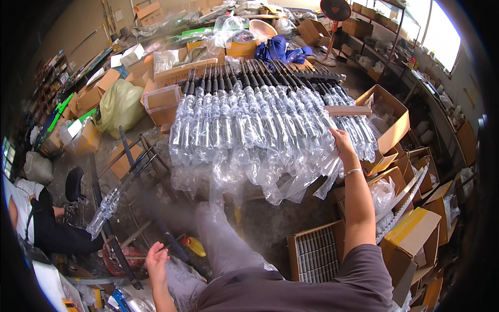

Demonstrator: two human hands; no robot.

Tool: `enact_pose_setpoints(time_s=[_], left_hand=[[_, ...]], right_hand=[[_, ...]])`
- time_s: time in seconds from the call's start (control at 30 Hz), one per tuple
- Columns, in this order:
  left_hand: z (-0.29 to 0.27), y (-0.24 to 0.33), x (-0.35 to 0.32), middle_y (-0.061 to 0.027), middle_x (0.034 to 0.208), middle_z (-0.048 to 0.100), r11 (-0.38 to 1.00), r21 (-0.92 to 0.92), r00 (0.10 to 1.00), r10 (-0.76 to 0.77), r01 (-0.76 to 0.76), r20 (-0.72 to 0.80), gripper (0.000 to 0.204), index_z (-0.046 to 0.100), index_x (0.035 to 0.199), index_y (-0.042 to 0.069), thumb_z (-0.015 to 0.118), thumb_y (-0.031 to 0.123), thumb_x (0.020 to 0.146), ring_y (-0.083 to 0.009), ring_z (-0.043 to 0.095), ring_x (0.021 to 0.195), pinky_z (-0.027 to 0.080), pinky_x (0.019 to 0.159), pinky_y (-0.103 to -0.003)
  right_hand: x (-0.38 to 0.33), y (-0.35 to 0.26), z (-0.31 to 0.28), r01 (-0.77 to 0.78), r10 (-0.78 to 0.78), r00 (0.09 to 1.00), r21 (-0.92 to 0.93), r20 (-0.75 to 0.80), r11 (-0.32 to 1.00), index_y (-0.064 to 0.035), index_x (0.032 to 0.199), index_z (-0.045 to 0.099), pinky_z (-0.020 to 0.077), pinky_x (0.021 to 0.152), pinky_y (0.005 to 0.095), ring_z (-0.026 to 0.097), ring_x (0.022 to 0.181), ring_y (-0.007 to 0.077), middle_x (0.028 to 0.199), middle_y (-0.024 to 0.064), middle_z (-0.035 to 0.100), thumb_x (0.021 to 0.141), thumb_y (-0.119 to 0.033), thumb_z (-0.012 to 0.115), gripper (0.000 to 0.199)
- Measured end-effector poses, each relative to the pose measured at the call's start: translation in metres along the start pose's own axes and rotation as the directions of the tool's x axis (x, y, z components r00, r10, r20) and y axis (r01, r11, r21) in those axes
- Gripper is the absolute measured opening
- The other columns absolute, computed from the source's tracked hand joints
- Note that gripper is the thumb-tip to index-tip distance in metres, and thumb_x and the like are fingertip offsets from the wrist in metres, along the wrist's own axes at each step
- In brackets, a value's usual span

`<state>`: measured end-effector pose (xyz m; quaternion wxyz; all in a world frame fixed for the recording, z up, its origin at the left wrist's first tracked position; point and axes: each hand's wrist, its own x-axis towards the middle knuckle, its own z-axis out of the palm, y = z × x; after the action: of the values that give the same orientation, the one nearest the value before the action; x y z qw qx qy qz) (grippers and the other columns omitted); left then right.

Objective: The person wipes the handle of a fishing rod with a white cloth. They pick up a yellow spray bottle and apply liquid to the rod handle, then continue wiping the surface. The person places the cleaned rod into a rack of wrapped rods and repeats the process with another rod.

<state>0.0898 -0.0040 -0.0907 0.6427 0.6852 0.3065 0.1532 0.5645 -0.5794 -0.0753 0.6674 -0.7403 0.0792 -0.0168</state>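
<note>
A wide row of several long black rods in clear bubble wrap (pixel 260 119) lies side by side on a rack in front of me. My right hand (pixel 343 144) reaches forward and rests on the wrapped rods at the row's right side, fingers on the plastic; a bracelet sits on its wrist. My left hand (pixel 156 262) hangs low beside my left knee, fingers loosely apart, holding nothing. One wrapped rod (pixel 106 208) leans on the floor to the left of it.
Open cardboard boxes (pixel 392 122) crowd the right side, one with grey tubes (pixel 317 255) by my right leg. A yellow-green bag (pixel 120 106) and more boxes stand at left. A seated person (pixel 36 218) is at the far left. A standing fan (pixel 335 10) is at the back.
</note>
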Motion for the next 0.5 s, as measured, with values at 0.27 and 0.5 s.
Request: enact_pose_setpoints(time_s=[0.27,0.5], left_hand=[[0.006,-0.003,-0.008,-0.0122,0.125,0.059,1.0,0.02,0.999,-0.018,0.017,0.034,0.044,0.051,0.134,0.0,0.062,0.006,0.092,-0.0174,0.063,0.102,0.052,0.079,-0.028],[-0.015,-0.031,-0.022,-0.0125,0.128,0.06,0.998,0.056,1.0,0.002,-0.002,-0.012,0.047,0.051,0.134,0.001,0.066,0.004,0.089,-0.0191,0.059,0.114,0.05,0.093,-0.032]], right_hand=[[-0.008,-0.008,0.002,-0.047,0.05,0.996,0.032,-0.073,0.998,0.0051,0.105,0.064,0.0465,0.051,0.0253,0.059,0.059,0.0101,0.077,0.0022,0.064,0.089,-0.022,0.071,0.032],[0.004,0.003,0.012,-0.035,0.005,0.98,0.147,0.199,0.989,-0.0014,0.115,0.068,0.05,0.083,0.03,0.061,0.102,0.0179,0.112,0.0096,0.066,0.092,-0.026,0.059,0.035]])
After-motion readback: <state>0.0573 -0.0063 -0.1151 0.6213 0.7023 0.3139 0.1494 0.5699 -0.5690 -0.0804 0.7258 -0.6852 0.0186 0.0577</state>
